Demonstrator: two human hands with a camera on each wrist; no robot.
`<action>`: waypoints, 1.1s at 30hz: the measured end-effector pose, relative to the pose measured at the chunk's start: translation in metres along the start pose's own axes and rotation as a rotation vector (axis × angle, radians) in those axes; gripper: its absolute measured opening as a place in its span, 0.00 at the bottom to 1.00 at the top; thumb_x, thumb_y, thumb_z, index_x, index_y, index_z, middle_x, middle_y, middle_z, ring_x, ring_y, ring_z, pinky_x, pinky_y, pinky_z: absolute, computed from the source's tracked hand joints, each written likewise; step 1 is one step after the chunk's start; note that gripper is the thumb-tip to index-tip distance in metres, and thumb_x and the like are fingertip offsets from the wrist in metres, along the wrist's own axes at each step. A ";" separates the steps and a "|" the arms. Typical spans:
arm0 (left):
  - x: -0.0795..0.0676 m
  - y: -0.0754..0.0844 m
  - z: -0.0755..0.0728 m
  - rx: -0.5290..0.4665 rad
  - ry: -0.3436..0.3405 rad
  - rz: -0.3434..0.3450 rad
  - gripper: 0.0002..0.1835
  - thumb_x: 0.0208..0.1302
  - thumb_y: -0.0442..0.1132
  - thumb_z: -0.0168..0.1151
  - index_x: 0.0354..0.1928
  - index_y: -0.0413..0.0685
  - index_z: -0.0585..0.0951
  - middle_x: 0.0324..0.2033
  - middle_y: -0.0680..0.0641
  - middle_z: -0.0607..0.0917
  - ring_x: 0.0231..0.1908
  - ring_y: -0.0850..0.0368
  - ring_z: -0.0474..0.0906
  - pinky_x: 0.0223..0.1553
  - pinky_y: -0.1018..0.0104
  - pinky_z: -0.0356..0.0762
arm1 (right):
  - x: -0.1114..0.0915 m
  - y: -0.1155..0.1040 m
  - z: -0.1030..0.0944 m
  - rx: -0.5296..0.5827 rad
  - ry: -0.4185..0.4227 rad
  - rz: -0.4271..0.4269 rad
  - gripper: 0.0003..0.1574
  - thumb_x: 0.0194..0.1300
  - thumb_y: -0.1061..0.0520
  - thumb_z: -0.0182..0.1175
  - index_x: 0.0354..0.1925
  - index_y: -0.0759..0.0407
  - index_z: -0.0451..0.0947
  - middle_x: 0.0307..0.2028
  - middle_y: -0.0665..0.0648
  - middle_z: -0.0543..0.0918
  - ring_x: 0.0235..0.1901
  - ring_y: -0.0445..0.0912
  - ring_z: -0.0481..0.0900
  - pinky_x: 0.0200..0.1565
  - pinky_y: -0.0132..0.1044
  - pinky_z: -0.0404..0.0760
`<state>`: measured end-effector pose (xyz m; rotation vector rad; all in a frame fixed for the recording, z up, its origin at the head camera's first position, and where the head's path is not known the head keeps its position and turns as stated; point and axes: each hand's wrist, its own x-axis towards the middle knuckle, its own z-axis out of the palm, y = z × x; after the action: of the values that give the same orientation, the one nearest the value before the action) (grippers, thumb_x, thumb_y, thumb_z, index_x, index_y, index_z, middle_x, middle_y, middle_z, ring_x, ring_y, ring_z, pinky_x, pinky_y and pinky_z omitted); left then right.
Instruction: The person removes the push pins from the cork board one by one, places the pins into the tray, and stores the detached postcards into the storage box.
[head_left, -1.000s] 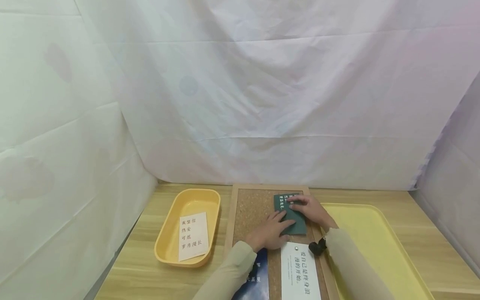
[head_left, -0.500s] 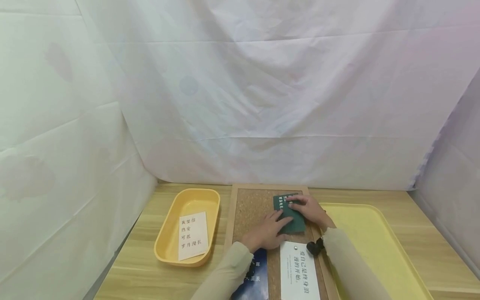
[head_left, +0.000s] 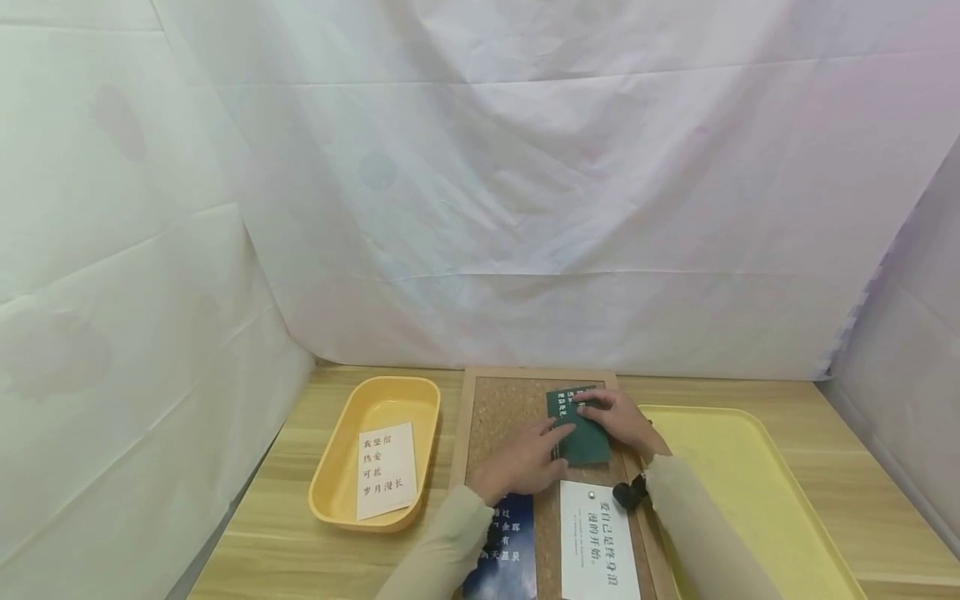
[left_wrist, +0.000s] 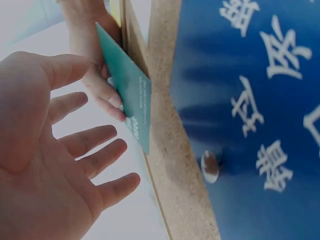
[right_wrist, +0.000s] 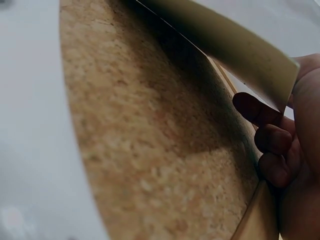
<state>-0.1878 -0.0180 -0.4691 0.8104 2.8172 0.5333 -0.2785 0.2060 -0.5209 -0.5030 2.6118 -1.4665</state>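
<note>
In the head view, the right hand is at the green card above the board; the left hand's fingers overlap it. The left wrist view shows that hand spread, clear of the card. The right wrist view shows the right hand pinching it, pale underside raised off the board.

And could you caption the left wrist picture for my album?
Open left fingers near a green card held by the right fingers, a blue card on the corkboard.
</note>
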 end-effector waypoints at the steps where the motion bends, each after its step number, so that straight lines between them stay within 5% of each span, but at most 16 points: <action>1: 0.000 0.000 -0.001 0.002 0.003 0.003 0.31 0.74 0.50 0.53 0.76 0.60 0.61 0.73 0.43 0.64 0.71 0.47 0.62 0.70 0.52 0.65 | 0.000 0.000 0.000 0.005 0.000 0.003 0.15 0.69 0.55 0.63 0.53 0.54 0.84 0.60 0.63 0.79 0.61 0.60 0.75 0.57 0.57 0.77; 21: -0.022 -0.006 -0.025 -0.099 0.114 0.064 0.30 0.74 0.48 0.54 0.75 0.54 0.63 0.66 0.47 0.74 0.64 0.51 0.73 0.64 0.55 0.73 | 0.001 0.001 0.000 -0.020 0.004 0.030 0.16 0.69 0.55 0.62 0.54 0.52 0.84 0.63 0.64 0.77 0.64 0.62 0.72 0.63 0.65 0.68; 33: -0.033 -0.013 -0.036 -0.139 0.162 0.060 0.29 0.74 0.47 0.54 0.75 0.55 0.63 0.66 0.46 0.75 0.65 0.49 0.72 0.65 0.52 0.72 | 0.001 0.000 0.000 -0.024 0.009 0.030 0.15 0.68 0.55 0.62 0.52 0.53 0.84 0.60 0.64 0.79 0.58 0.59 0.77 0.59 0.60 0.75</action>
<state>-0.1753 -0.0566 -0.4390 0.8624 2.8665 0.8303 -0.2795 0.2057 -0.5210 -0.4591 2.6349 -1.4333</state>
